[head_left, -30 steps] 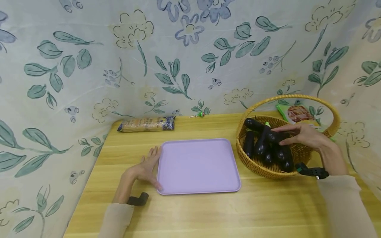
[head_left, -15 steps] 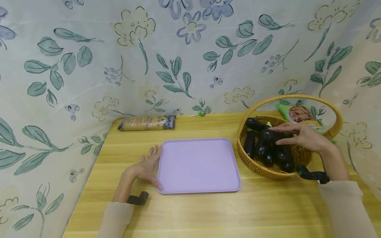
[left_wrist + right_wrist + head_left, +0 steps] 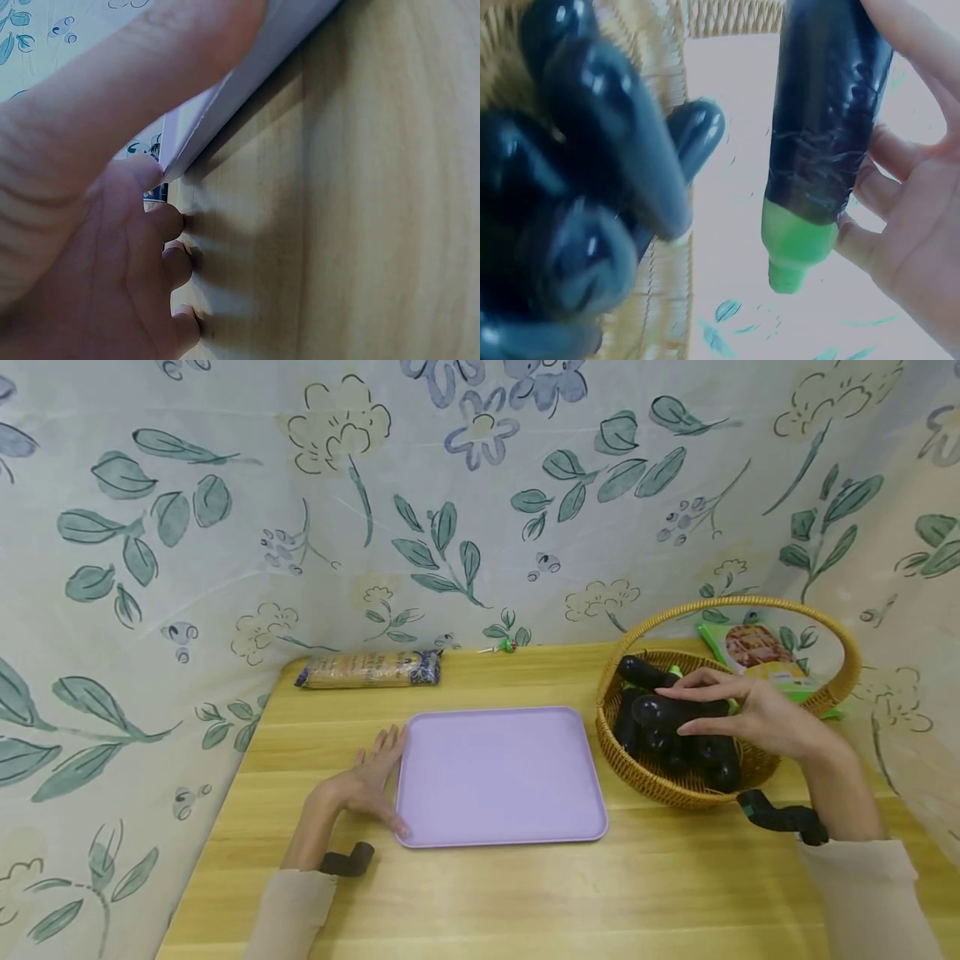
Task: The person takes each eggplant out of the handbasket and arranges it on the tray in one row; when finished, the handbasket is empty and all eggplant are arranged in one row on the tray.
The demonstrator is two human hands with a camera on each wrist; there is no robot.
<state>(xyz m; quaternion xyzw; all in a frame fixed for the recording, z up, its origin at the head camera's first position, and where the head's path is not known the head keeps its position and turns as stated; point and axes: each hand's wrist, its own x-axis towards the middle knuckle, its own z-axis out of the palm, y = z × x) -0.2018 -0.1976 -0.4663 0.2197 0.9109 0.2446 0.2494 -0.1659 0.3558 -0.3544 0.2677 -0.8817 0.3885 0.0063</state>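
Observation:
My right hand (image 3: 757,714) pinches an eggplant (image 3: 678,712) between thumb and fingers, over the wicker basket (image 3: 660,789). In the right wrist view this eggplant (image 3: 821,112) shows a glossy dark body and a green stem end, apart from the pile. Several more dark eggplants (image 3: 615,127) lie heaped in the basket. On the left, my left hand (image 3: 367,783) rests with spread fingers at the left edge of a lilac tray (image 3: 498,777), the thumb on its near corner. The left wrist view shows the tray's edge (image 3: 202,124) beside the thumb and the other fingertips on the wood.
A pasta packet (image 3: 367,669) lies at the table's back left. A small lollipop (image 3: 506,646) is at the back edge. Behind the basket stands a green packet (image 3: 750,647). The basket's tall handle (image 3: 738,602) arches above the right hand. A floral cloth (image 3: 450,485) hangs behind.
My right hand has lifted the eggplant up off the pile and shifted it slightly left and toward me. The left hand and the tray stay put.

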